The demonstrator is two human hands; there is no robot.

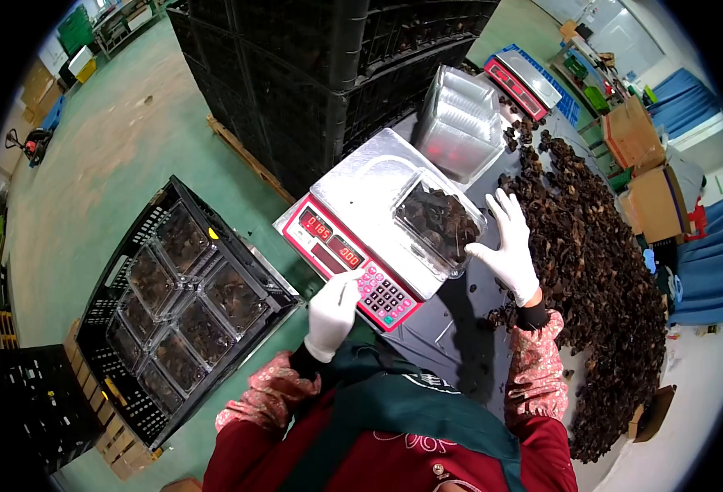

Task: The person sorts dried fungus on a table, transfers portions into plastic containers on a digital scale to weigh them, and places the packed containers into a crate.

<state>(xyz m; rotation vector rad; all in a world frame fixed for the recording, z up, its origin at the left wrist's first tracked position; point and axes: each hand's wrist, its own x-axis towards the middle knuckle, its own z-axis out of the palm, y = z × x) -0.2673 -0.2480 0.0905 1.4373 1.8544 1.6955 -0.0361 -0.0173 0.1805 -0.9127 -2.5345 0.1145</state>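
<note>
A clear plastic tray of dark dried pieces [437,220] rests on the metal plate of a red-and-white scale [353,256], whose red digits are lit. My right hand [505,246], in a white glove, is beside the tray's right edge with fingers spread and nothing held. Near the scale's keypad and front edge is my left hand [333,316], also gloved, its fingers curled together; whether it touches the keys I cannot tell. A large heap of the dark pieces [591,287] covers the right side of the table.
Stacked clear trays [460,123] stand behind the scale, near a second scale [519,82]. Tall black crates [296,90] rise at the back. At the left, a black crate [91,316] holds several filled clear trays. Cardboard boxes [634,135] are at the far right.
</note>
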